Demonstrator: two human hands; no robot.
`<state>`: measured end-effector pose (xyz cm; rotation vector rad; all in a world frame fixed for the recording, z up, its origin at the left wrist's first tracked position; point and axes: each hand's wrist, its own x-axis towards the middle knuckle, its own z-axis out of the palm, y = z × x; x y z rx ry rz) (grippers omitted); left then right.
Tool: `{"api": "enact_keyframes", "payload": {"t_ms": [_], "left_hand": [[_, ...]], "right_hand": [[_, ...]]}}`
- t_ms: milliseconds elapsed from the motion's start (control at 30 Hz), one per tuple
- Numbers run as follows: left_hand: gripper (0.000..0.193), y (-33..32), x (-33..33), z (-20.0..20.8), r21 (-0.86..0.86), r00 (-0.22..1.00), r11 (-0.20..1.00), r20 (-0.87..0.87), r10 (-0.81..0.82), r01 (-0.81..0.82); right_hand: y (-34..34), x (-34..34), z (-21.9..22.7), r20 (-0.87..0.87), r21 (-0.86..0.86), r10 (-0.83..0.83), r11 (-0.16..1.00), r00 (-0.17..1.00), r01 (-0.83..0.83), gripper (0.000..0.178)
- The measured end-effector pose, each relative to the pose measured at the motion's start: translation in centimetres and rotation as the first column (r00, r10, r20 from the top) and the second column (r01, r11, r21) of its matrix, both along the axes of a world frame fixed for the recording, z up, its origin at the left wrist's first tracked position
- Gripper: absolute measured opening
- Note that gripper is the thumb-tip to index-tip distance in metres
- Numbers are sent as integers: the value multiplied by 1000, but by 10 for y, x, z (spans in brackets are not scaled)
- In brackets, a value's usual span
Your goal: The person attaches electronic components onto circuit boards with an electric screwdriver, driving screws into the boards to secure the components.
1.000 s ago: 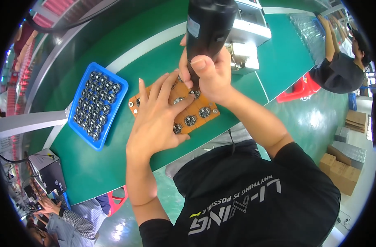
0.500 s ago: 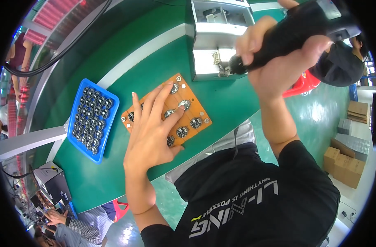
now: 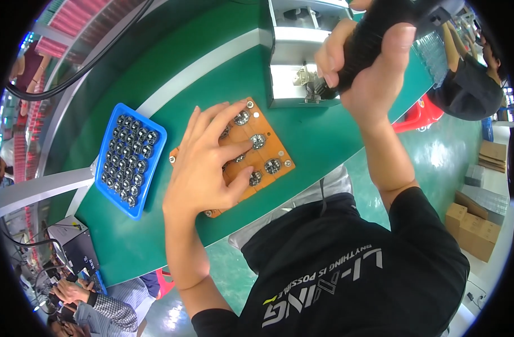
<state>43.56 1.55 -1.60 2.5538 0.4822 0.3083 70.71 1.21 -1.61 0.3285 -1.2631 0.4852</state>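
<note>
Across the orange-brown board point(image 3: 269, 150) on the green bench lies my left hand point(image 3: 198, 168), fingers spread. Its index fingertip touches or nearly touches a small round black-and-silver part point(image 3: 258, 141), and its thumb rests by another round part point(image 3: 256, 178). More such parts sit in the board, some hidden under the hand. My right hand point(image 3: 375, 90) is wrapped round a black electric screwdriver point(image 3: 375, 39), held up and tilted. The screwdriver's lower end is at the front of a white-and-grey box-shaped machine point(image 3: 293, 50) with a small metal mechanism; the very tip is hard to make out.
Left of the board, a blue tray point(image 3: 162, 143) holds rows of similar round parts. A grey metal bar point(image 3: 43, 188) and a black cable point(image 3: 94, 70) stand at the left. Co-workers sit at lower left point(image 3: 113, 309) and upper right point(image 3: 465, 92), near a red stool point(image 3: 420, 115).
My right hand and the screwdriver have shifted slightly left, the screwdriver now steeper. My left thumb has moved up onto the board beside a round part. The whole view has shifted a little.
</note>
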Motion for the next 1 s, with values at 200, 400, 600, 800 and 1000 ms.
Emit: {"api": "enact_keyframes", "payload": {"t_ms": [200, 400, 600, 800, 1000], "left_hand": [[40, -5, -10, -8, 100, 997, 994, 59, 41, -46], [42, -5, -7, -10, 76, 996, 997, 88, 27, -33], [35, -7, -11, -13, 92, 996, 995, 81, 40, -47], [41, -7, -12, -15, 75, 993, 996, 110, 40, -48], [23, 6, -20, -12, 23, 935, 988, 328, 138, -154]], "right_hand": [[-72, -68, 16, 296, -855, -291, 344, 910, 389, 94], [-63, -94, -12, 368, -817, -168, 412, 915, 404, 88], [-60, -102, -23, 394, -808, -191, 394, 899, 438, 82], [-55, -108, -27, 348, -801, -167, 458, 923, 385, 76], [-50, -117, -21, 275, -854, -107, 428, 956, 294, 63]]}}
